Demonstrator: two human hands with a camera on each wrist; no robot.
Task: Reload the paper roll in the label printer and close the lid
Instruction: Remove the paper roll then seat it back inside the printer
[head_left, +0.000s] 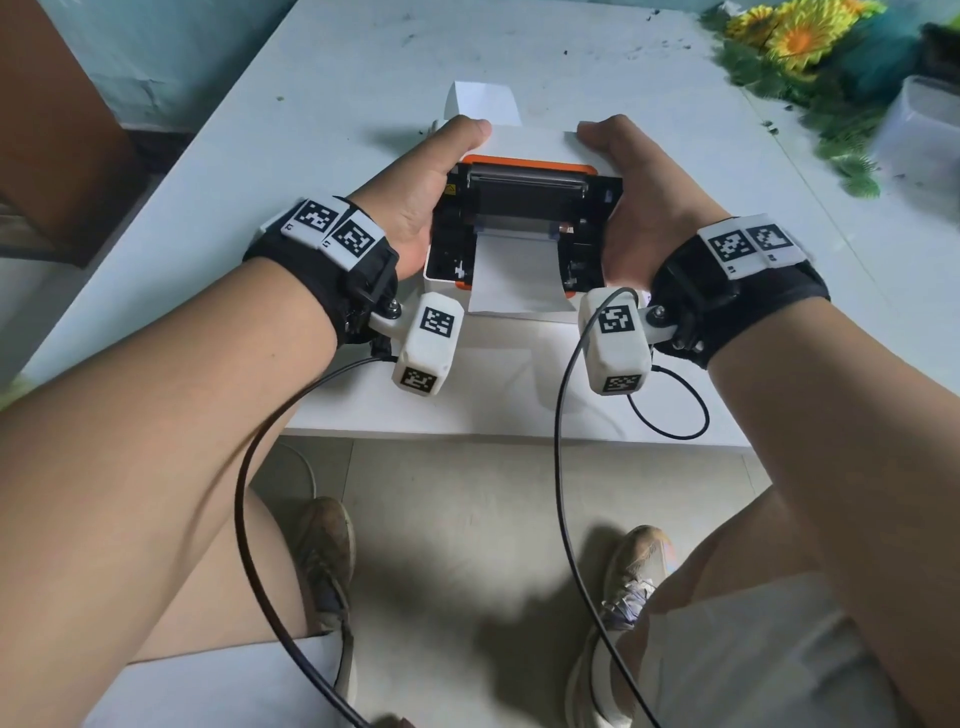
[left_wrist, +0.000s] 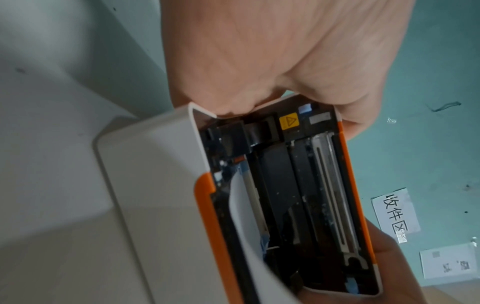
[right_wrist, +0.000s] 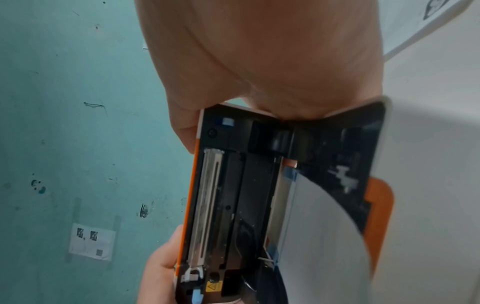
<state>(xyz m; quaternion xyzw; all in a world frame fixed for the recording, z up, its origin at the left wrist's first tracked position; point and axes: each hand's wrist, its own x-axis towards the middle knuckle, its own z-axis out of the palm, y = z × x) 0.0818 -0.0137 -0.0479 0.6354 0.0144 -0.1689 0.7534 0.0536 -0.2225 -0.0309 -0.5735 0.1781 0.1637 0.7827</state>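
Head view: you have 1 label printer (head_left: 524, 228) on the white table (head_left: 322, 93), near its front edge. The lid (head_left: 527, 166) is half down, hinged at the far side, with an orange rim. Your left hand (head_left: 421, 208) and right hand (head_left: 639, 208) hold the printer, one on each side, thumbs on top of the lid, fingers curled round the sides. 1 paper strip (head_left: 514, 275) comes out of the printer toward you and hangs over the front lip. Behind the printer lies 1 more white paper piece (head_left: 480, 101). To the far right of the printer are artificial flowers (head_left: 795, 36) and 1 clear plastic box (head_left: 924, 119).

Left wrist view: the left hand (left_wrist: 272, 61) grips the lid (left_wrist: 345, 174) at its end; the palm covers the fingers, so I cannot tell exactly how far they wrap. Inside the printer (left_wrist: 145, 185) you see 1 yellow warning sticker (left_wrist: 288, 121), and the paper (left_wrist: 246, 216) curves out.

Right wrist view: the right hand (right_wrist: 259, 61) pinches the other lid (right_wrist: 192, 195) corner, and the paper (right_wrist: 324, 236) bends softly across the opening.

Handling, my judgement: the printer is probably light, stiff plastic w/ smooth sides, so it can slide on the table; hold both lid ends and press evenly. The paper is thin and soft and creases easily; keep it straight and centred under the lid, otherwise it may jam.
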